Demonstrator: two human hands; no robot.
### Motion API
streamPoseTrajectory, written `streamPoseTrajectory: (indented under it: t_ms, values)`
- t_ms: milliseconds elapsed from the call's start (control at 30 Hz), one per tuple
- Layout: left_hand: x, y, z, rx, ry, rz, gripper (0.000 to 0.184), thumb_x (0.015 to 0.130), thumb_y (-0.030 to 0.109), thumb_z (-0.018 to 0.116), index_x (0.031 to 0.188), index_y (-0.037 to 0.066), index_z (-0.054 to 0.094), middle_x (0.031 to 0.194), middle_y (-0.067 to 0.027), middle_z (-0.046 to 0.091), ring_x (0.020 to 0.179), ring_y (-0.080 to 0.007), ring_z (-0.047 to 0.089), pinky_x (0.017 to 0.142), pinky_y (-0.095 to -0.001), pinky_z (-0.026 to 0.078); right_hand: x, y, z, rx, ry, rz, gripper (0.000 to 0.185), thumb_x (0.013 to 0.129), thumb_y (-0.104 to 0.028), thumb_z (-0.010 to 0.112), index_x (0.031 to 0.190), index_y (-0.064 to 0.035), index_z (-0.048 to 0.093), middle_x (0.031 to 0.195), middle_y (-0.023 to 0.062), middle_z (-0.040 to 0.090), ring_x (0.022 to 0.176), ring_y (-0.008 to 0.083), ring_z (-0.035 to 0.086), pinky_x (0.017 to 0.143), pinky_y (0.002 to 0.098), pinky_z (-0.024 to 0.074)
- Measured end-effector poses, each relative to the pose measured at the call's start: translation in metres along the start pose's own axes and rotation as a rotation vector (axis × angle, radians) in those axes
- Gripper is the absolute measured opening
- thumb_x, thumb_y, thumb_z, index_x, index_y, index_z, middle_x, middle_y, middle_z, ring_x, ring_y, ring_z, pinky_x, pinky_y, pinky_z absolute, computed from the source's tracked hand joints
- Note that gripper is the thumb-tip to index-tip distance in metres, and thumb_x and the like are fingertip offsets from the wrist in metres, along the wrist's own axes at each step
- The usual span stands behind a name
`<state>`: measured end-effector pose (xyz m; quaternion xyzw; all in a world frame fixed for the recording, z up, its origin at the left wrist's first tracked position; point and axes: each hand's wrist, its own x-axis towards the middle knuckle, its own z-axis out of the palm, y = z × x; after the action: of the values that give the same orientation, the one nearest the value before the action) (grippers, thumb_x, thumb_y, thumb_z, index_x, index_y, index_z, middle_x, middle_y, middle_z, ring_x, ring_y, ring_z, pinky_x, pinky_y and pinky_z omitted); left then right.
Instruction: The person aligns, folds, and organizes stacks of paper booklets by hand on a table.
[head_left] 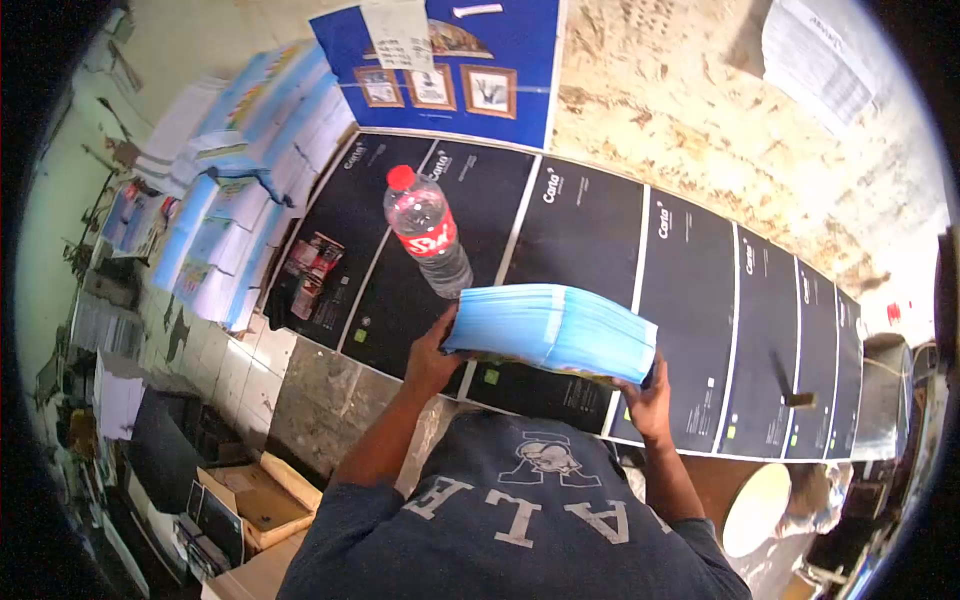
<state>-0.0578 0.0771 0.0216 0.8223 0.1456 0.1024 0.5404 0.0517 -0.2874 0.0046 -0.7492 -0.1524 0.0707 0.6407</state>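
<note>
A thick stack of light-blue-edged paper sheets (555, 325) is held up in front of my chest, over the near edge of the table. My left hand (432, 352) grips its left end, fingers partly hidden behind the stack. At the opposite end my right hand (650, 400) is closed on the lower right corner. The stack bows slightly, with its cut edges facing up. Just beyond my left hand stands a clear plastic bottle (428, 232) with a red cap and red label.
Black printed sheets marked "Carta" cover the table (585, 240). A small dark-red packet (312, 265) lies at its left. Paper stacks (225, 235) rise beyond the left edge. A blue poster (450, 75) stands behind. An open cardboard box (260, 495) sits lower left, a round stool (757, 510) lower right.
</note>
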Motion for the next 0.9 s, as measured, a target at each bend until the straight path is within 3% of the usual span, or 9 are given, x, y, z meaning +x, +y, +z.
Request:
streamPoseTrajectory:
  t_ms: [133, 267, 367, 433, 533, 600, 767, 833, 900]
  values:
    - [-0.028, -0.052, -0.007, 0.024, -0.203, -0.015, 0.106, 0.078, 0.012, 0.084, 0.160, 0.009, 0.017, 0.158, -0.0176, 0.037, 0.143, -0.0257, 0.041, 0.114, -0.0370, 0.037, -0.032, 0.056, -0.024, 0.105, -0.315, 0.168, 0.098, 0.076, -0.005, 0.076, 0.156, 0.0048, 0.019, 0.150, 0.0202, 0.045, 0.142, 0.0266, 0.039, 0.118, 0.0403, 0.0287]
    - [-0.031, -0.051, -0.021, -0.160, -0.394, -0.080, 0.115, 0.076, 0.014, 0.086, 0.161, 0.011, 0.010, 0.165, -0.0166, 0.024, 0.148, -0.0244, 0.030, 0.118, -0.0387, 0.030, -0.032, 0.036, -0.031, -0.031, -0.380, 0.172, 0.096, 0.078, -0.007, 0.070, 0.158, -0.0002, 0.018, 0.154, 0.0180, 0.039, 0.144, 0.0265, 0.035, 0.118, 0.0397, 0.0275]
    - [-0.033, -0.078, -0.005, -0.170, -0.353, -0.032, 0.121, 0.069, 0.010, 0.089, 0.161, 0.012, 0.011, 0.162, -0.0160, 0.028, 0.147, -0.0271, 0.033, 0.118, -0.0400, 0.031, -0.037, 0.059, -0.016, 0.353, -0.313, 0.147, 0.092, 0.079, -0.007, 0.069, 0.157, -0.0006, 0.020, 0.152, 0.0184, 0.041, 0.142, 0.0279, 0.037, 0.118, 0.0405, 0.0282]
    - [-0.027, -0.060, -0.003, -0.230, -0.368, -0.094, 0.120, 0.070, 0.013, 0.090, 0.161, 0.012, 0.012, 0.162, -0.0164, 0.028, 0.146, -0.0275, 0.034, 0.118, -0.0397, 0.030, -0.024, 0.052, -0.017, -0.038, -0.346, -0.017, 0.087, 0.080, -0.002, 0.066, 0.155, -0.0001, 0.023, 0.150, 0.0179, 0.044, 0.141, 0.0276, 0.038, 0.117, 0.0410, 0.0299]
    - [-0.011, -0.051, -0.001, -0.118, -0.322, -0.007, 0.119, 0.072, 0.015, 0.089, 0.161, 0.010, 0.011, 0.160, -0.0177, 0.031, 0.144, -0.0293, 0.037, 0.117, -0.0393, 0.031, -0.012, 0.037, -0.022, -0.088, -0.463, 0.301, 0.085, 0.082, -0.002, 0.070, 0.153, 0.0019, 0.025, 0.144, 0.0186, 0.050, 0.136, 0.0296, 0.045, 0.114, 0.0411, 0.0350]
    - [0.009, -0.050, 0.001, 0.046, -0.238, 0.152, 0.118, 0.073, 0.014, 0.088, 0.161, 0.009, 0.010, 0.157, -0.0184, 0.035, 0.143, -0.0308, 0.038, 0.116, -0.0393, 0.033, 0.003, 0.022, -0.009, -0.200, -0.318, 0.015, 0.083, 0.082, -0.009, 0.077, 0.150, 0.0008, 0.030, 0.133, 0.0182, 0.057, 0.125, 0.0302, 0.054, 0.107, 0.0420, 0.0427]
    - [0.030, -0.025, -0.012, 0.119, -0.292, -0.167, 0.089, 0.070, 0.020, 0.091, 0.143, 0.005, 0.042, 0.136, -0.0158, 0.057, 0.127, -0.0307, 0.054, 0.109, -0.0423, 0.041, 0.012, 0.020, -0.006, 0.143, -0.244, 0.373, 0.070, 0.078, -0.008, 0.081, 0.138, 0.0001, 0.044, 0.129, 0.0169, 0.057, 0.122, 0.0282, 0.055, 0.103, 0.0443, 0.0454]
    - [0.011, -0.031, -0.009, 0.018, -0.233, -0.175, 0.073, 0.073, 0.018, 0.089, 0.132, 0.004, 0.048, 0.129, -0.0137, 0.060, 0.119, -0.0302, 0.059, 0.107, -0.0429, 0.042, 0.000, 0.023, -0.012, -0.251, -0.270, -0.031, 0.072, 0.076, -0.006, 0.082, 0.137, 0.0003, 0.045, 0.130, 0.0191, 0.056, 0.126, 0.0325, 0.053, 0.106, 0.0439, 0.0433]
    - [-0.008, -0.056, -0.009, 0.020, -0.245, 0.073, 0.080, 0.076, 0.016, 0.086, 0.140, 0.003, 0.040, 0.130, -0.0179, 0.050, 0.123, -0.0319, 0.053, 0.108, -0.0432, 0.039, -0.013, 0.013, -0.008, -0.157, -0.218, 0.003, 0.072, 0.078, -0.017, 0.081, 0.139, -0.0018, 0.046, 0.131, 0.0224, 0.054, 0.127, 0.0372, 0.052, 0.109, 0.0446, 0.0401]
